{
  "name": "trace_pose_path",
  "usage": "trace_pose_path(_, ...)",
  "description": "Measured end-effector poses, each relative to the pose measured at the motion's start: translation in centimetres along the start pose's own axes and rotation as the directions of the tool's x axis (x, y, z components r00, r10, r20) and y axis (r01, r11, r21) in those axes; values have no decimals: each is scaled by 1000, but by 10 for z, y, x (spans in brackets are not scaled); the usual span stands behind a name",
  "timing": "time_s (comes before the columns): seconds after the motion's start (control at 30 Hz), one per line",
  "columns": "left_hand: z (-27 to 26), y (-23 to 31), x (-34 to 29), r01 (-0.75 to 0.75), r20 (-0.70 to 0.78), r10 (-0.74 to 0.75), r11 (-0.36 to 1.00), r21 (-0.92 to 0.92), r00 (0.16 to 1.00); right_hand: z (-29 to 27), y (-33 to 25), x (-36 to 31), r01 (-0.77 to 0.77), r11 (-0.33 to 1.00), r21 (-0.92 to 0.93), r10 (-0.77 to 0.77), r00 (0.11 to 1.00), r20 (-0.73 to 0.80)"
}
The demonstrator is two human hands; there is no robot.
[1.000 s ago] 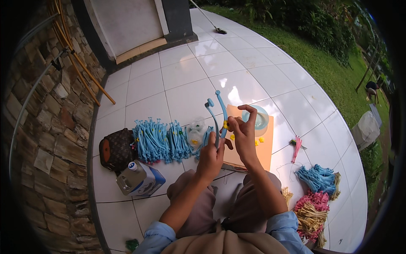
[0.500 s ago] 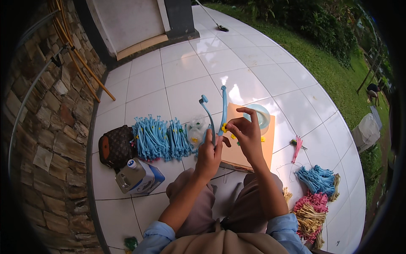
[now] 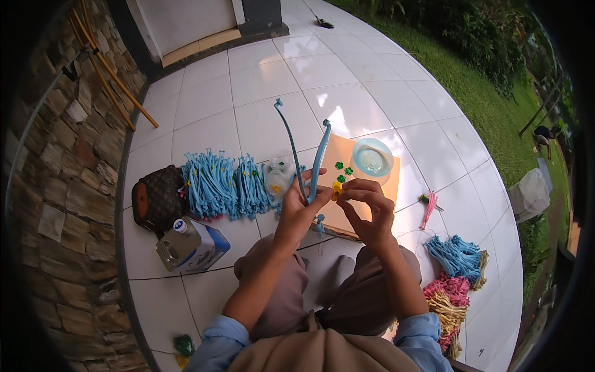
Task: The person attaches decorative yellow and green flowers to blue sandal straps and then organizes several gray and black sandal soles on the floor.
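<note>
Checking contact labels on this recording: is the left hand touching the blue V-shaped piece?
Touching. The head view shows it: the left hand holds the blue V-shaped piece at its lower end, both prongs rising from the grip.

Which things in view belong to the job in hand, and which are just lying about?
Apparently in the job:
- blue banding, held in the left hand
- yellow flower, at the right hand's fingertips
- green flowers on the orange board
- matching blue bundles

Apparently just lying about:
- brown bag
- jug
- broom
- white sack
</note>
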State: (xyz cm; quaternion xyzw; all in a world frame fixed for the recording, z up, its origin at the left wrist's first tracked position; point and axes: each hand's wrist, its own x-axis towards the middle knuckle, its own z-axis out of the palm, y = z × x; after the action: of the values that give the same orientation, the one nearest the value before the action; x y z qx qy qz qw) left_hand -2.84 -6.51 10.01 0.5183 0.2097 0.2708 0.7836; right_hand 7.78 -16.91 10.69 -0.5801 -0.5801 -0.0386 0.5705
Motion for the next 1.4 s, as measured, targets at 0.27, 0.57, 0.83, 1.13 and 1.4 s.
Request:
trace_pose_path(0.27, 7, -6, 1, -262, -18, 282, 912, 315, 959, -6, 12, -3, -431, 777, 459, 497, 867, -27)
trace_pose_path(0.57, 11, -14, 2, -172, -13, 193, 900, 401, 981, -18, 12, -2, -674, 453, 584, 702, 673, 233)
trace_pose_path(0.83, 15, -12, 8, -22, -2, 23, 981, 191, 1000, -26, 12, -3, -679, 343, 649, 743, 619, 255)
trace_pose_path(1.13, 4, -32, 22, 69, -24, -66, 977, 201, 998, -18, 60, -24, -570, 822, 4, 569, 821, 54)
trace_pose_path(1.4, -10, -39, 58, 215, 98, -234, 961, 173, 967, -24, 133, -47, -427, 815, -392, 563, 742, 363)
